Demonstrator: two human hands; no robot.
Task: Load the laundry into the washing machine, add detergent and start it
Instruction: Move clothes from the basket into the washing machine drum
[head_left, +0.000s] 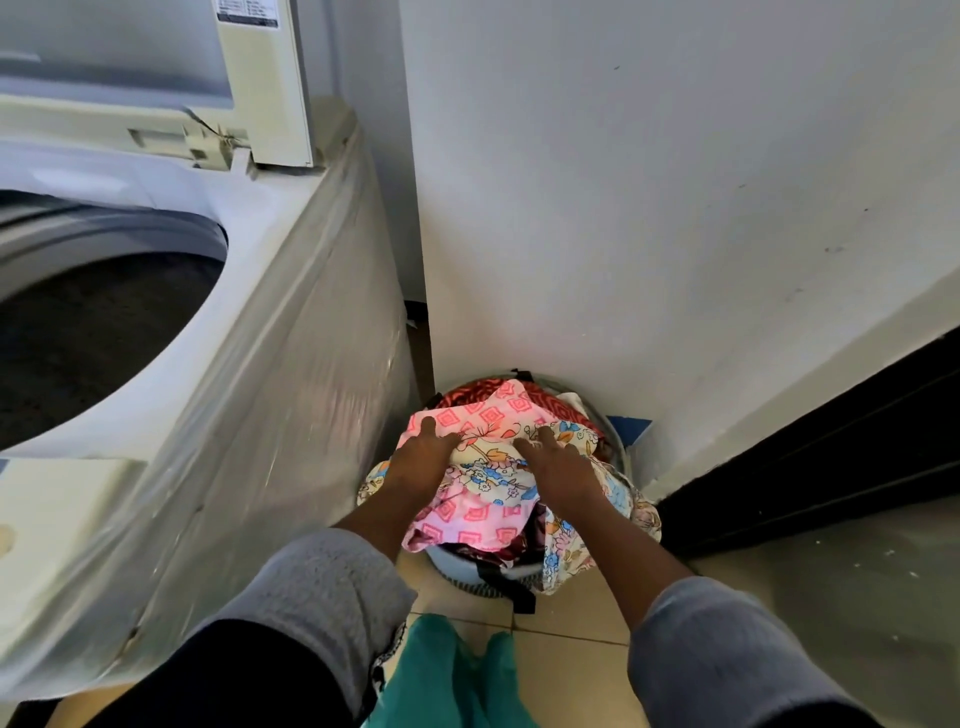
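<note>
Down at 6 o'clock, heaped in basket (448, 564): laundry (496, 413). Left hand (423, 460) bunching pink cloth, fingers curled in; right hand (560, 465) spread flat on floral cloth. At 9 o'clock, washing machine (291, 364), lid (262, 78) up, drum (104, 322) dark. Loading, dosing, starting seemingly all left.

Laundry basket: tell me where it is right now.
Head view, lower centre: the laundry basket stands on the tiled floor, right of the washing machine and against the white wall, heaped with clothes.
</note>
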